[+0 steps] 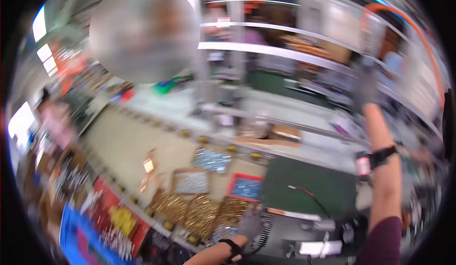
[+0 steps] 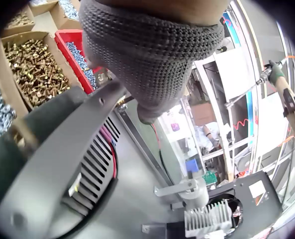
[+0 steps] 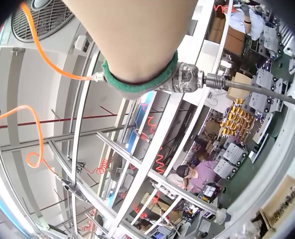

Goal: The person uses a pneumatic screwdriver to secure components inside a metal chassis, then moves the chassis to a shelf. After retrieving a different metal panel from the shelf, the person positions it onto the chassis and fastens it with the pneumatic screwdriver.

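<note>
My gloved right hand (image 1: pixel 366 87) is raised at the right, gripping a pneumatic screwdriver (image 3: pixel 187 79) whose long bit points away from the orange hose (image 3: pixel 48 62). In the left wrist view that hand (image 2: pixel 276 73) appears far off, around the tool. My left hand (image 1: pixel 250 223), in a grey knitted glove (image 2: pixel 142 55), is low beside a box of brassy screws (image 1: pixel 232 209) and the slotted edge of a dark metal housing (image 2: pixel 130 164). Its fingertips are blurred or hidden; whether they hold anything cannot be told. A red bin of bluish screws (image 1: pixel 247 187) is just beyond.
Several cardboard boxes of fasteners (image 1: pixel 191 182) stand left of a green mat (image 1: pixel 308 184). Metal shelf rails (image 1: pixel 285 51) cross above the bench. A blue crate (image 1: pixel 71 232) is at lower left. People are in the background, one in pink (image 1: pixel 57 120).
</note>
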`<action>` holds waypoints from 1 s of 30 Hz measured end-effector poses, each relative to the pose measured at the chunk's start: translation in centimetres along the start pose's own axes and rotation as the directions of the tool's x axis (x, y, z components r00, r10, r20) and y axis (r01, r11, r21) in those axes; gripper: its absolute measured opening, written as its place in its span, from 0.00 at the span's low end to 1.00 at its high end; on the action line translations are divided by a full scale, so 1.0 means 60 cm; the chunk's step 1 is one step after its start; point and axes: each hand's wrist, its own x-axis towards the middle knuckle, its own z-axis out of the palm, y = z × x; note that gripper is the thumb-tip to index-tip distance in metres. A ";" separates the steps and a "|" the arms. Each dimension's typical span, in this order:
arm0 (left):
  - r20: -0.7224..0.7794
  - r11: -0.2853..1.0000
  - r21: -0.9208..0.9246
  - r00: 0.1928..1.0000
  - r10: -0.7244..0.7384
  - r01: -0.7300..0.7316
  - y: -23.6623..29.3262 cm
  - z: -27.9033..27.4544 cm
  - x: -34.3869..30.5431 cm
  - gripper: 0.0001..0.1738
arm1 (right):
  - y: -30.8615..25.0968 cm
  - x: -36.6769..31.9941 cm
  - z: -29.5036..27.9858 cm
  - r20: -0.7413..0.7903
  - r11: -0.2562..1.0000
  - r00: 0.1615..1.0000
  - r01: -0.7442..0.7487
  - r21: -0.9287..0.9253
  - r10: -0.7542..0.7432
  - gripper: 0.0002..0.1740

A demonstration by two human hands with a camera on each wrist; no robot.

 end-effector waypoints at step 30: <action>0.083 0.614 -0.405 0.642 0.762 -0.677 0.178 -0.082 0.220 0.28 | -0.117 -0.309 -0.629 0.821 0.703 0.443 0.450 -0.550 0.360 0.25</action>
